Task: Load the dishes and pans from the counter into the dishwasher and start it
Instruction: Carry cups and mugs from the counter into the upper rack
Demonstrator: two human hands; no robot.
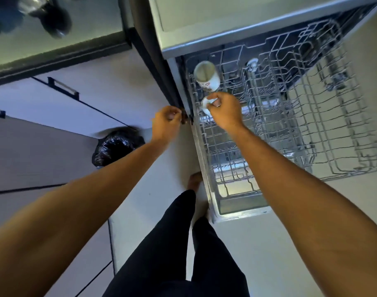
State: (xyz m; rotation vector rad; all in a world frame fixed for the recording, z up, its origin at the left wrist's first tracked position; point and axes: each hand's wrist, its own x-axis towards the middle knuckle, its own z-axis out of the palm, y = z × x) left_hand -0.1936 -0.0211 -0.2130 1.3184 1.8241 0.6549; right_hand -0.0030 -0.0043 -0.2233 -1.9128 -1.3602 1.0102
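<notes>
A small white cup [206, 104] was held over the near-left corner of the pulled-out upper rack [311, 116], just in front of a floral mug [206, 77] that was lodged tilted in the rack w/ its mouth toward the camera. The right hand [225, 112] was clamped on the cup from above, fingers curled round its body.

The cup was judged light, stiff and prob. ceramic, so fragile, and slippery if the glaze was wet. A hold round the body or by the handle would be preferred to a pinch at the rim.

The left hand [166, 125] was seen at the dishwasher's left edge w/ fingers curled; whether anything was pinched could not be told, as it was blurred.

Obstacles: the mug sat v. close, so a knock & chip was judged the main risk, and the wire tines left little room. A black bin bag [116, 146] lay on the floor, well apart. A dark pot [52, 20] was made out on the hob, blurred.
</notes>
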